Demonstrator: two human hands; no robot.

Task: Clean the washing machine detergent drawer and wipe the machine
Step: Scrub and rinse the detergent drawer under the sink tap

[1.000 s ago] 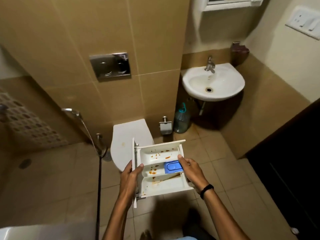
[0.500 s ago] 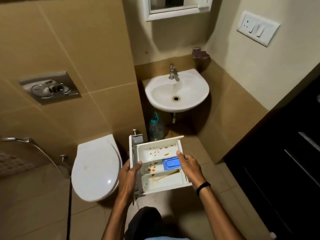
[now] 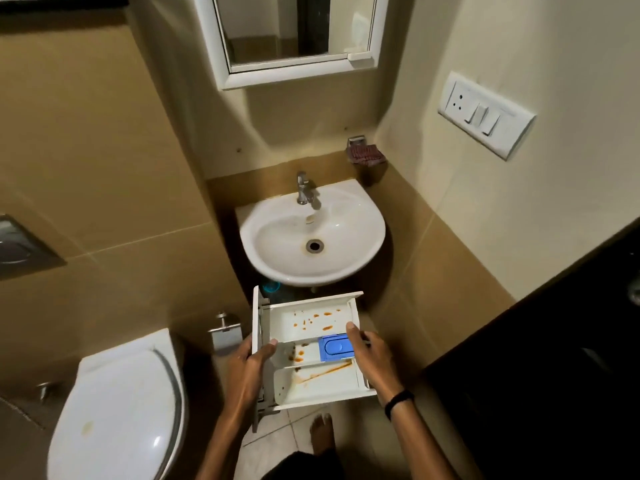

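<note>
- Beige-tiled bathroom; round white ceramic basin (image 3: 360, 216) ahead.
- White rectangular plastic detergent drawer (image 3: 313, 379), rust-stained, blue insert (image 3: 335, 347); front panel leftward.
- Left hand (image 3: 247, 370), right hand (image 3: 372, 358): fingers clasp opposite drawer ends.

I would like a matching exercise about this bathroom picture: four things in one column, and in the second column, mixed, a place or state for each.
Things:
1. detergent drawer
2. sink
3. toilet
4. switch panel

Places or states:
A. on the right wall
B. lid closed, low on the left
C. held in both hands, with orange stains inside
D. below the mirror, tap shut, basin dry-looking

Pairs: 1-C, 2-D, 3-B, 4-A

The left hand grips the drawer's left side and the right hand its right side.
</note>
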